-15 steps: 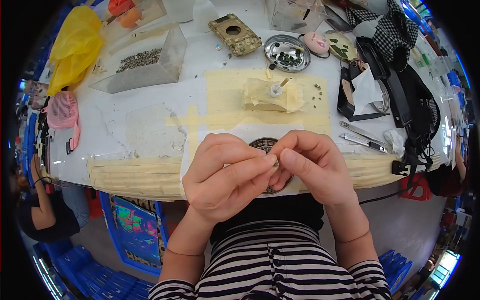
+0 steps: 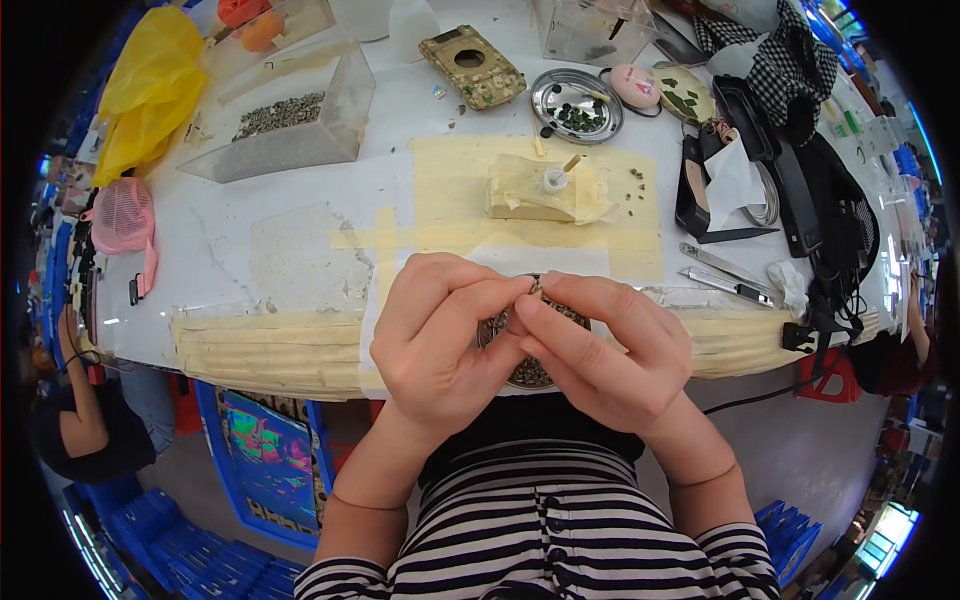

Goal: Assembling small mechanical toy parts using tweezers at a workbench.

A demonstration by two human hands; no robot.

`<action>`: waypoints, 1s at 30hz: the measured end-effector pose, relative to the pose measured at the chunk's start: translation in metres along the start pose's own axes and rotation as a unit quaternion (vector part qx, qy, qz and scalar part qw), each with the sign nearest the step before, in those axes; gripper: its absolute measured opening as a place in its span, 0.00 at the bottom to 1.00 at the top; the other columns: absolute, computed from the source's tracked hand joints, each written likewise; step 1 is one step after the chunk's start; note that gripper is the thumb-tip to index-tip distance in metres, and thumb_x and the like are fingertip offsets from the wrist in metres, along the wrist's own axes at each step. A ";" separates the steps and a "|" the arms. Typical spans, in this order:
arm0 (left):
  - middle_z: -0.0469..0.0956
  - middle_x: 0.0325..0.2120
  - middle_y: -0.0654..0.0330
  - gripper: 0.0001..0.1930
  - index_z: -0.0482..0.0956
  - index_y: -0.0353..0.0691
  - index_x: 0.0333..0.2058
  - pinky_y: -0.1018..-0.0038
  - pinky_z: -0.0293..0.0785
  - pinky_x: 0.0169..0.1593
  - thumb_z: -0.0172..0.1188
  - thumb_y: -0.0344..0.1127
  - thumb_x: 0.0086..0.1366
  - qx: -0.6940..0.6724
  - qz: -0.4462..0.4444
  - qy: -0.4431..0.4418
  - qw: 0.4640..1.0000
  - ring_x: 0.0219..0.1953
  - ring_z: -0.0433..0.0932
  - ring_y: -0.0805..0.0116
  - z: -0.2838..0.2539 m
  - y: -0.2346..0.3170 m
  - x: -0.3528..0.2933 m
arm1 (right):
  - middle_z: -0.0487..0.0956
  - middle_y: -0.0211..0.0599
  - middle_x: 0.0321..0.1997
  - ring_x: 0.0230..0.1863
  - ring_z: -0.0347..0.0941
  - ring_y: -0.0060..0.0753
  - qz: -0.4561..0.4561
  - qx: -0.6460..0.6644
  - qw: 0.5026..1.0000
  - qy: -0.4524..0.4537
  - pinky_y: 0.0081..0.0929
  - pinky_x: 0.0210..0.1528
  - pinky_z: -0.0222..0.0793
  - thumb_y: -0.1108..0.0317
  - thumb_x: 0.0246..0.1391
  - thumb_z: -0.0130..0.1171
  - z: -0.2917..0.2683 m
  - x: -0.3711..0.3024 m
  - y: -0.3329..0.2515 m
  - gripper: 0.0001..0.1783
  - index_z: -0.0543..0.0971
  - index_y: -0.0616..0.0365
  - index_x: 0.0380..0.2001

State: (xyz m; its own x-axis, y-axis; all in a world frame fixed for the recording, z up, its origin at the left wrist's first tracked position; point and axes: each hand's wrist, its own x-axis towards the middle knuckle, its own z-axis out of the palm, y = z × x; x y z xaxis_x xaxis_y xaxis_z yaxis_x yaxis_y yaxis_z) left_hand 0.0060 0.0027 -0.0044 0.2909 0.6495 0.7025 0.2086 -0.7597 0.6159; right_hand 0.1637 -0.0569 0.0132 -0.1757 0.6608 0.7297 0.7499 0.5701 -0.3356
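Observation:
Over a round dish [image 2: 530, 378] full of small brown-grey parts, my two hands meet at the fingertips. My left hand [image 2: 432, 345] is closed, thumb and fingers pinched together. My right hand [image 2: 622, 345] is closed in a pinch too, its fingertips against those of the left. What sits between them is too small to make out. Just beyond the hands a tape-covered block [image 2: 535, 200] carries a small white cup [image 2: 556, 180] with a thin stick in it. A few tiny parts [image 2: 635, 185] lie to the right of the block.
A clear bin [image 2: 345, 130] with small grey parts stands at far left, beside a yellow bag [image 2: 150, 85] and a pink mesh basket [image 2: 122, 215]. A camouflage-patterned case [image 2: 490, 85] and metal dish [image 2: 605, 125] are farther back. Tweezers [image 2: 715, 262] and a cutter knife [image 2: 725, 285] lie right.
My hands have shifted slightly away from my body. The right fingers have turned, now stretched toward the left fingertips, and more of the dish's contents shows beneath.

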 end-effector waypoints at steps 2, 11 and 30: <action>0.77 0.25 0.59 0.14 0.82 0.35 0.30 0.72 0.72 0.29 0.72 0.22 0.40 0.000 0.001 0.003 1.000 0.27 0.75 0.62 0.001 0.000 0.000 | 0.81 0.42 0.34 0.30 0.80 0.36 -0.006 -0.027 0.999 0.017 0.26 0.30 0.78 0.71 0.42 0.71 0.002 -0.001 0.000 0.17 0.82 0.63 0.38; 0.77 0.27 0.59 0.14 0.82 0.34 0.30 0.71 0.72 0.30 0.72 0.22 0.40 0.045 0.062 -0.004 0.997 0.28 0.75 0.61 0.004 0.003 0.001 | 0.82 0.38 0.29 0.27 0.80 0.33 0.148 0.055 0.987 0.005 0.24 0.27 0.76 0.76 0.46 0.68 -0.003 0.003 -0.002 0.09 0.81 0.64 0.34; 0.79 0.29 0.61 0.15 0.84 0.37 0.32 0.73 0.71 0.33 0.72 0.22 0.42 -0.041 0.055 -0.035 0.997 0.30 0.75 0.64 -0.005 0.004 -0.001 | 0.82 0.35 0.30 0.30 0.79 0.20 0.468 0.549 0.689 -0.069 0.16 0.34 0.76 0.70 0.62 0.58 -0.019 0.001 0.003 0.08 0.79 0.67 0.36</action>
State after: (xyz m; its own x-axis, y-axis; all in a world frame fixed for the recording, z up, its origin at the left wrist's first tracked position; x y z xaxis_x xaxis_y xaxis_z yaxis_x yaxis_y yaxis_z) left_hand 0.0019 -0.0008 -0.0004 0.3731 0.5569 0.7421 0.0955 -0.8186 0.5663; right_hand 0.1781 -0.0638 0.0237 -0.0588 0.9870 -0.1498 -0.3445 -0.1609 -0.9249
